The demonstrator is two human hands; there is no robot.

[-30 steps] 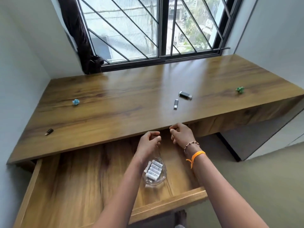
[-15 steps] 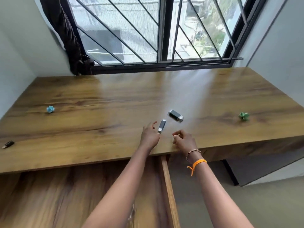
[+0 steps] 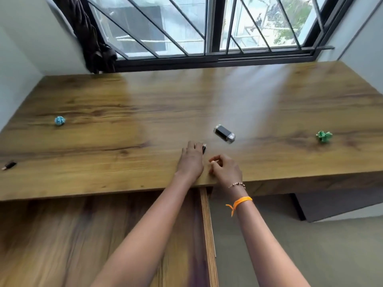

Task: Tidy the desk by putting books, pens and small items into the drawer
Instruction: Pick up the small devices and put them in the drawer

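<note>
Wooden desk (image 3: 124, 104): seen across the middle of the frame, below a barred window (image 3: 207, 27); a dark curtain (image 3: 91, 38) was bunched at the upper left.

Drawer (image 3: 205, 224): pulled out at the lower left, its right wall shown edge-on near the centre bottom.

Left hand (image 3: 191, 160): placed at centre frame, palm down, with fingers laid over a small dark stick-shaped item (image 3: 204, 148). Only the item's far end was visible past the fingertips. Whether the fingers were curled round it could not be told.

Right hand (image 3: 224, 169): held just right of the left hand, at the desk's near edge, fingers loosely curled; nothing was seen in its grasp. A beaded bracelet (image 3: 237, 184) and an orange band (image 3: 241, 200) were worn on that wrist.

Silver-and-black oblong item (image 3: 224, 134): lying right of centre, near the hands but apart from them.

Blue crumpled ball (image 3: 59, 120): at left. Green crumpled piece (image 3: 323, 136): at right. Small dark item (image 3: 9, 165): at the far left edge.
</note>
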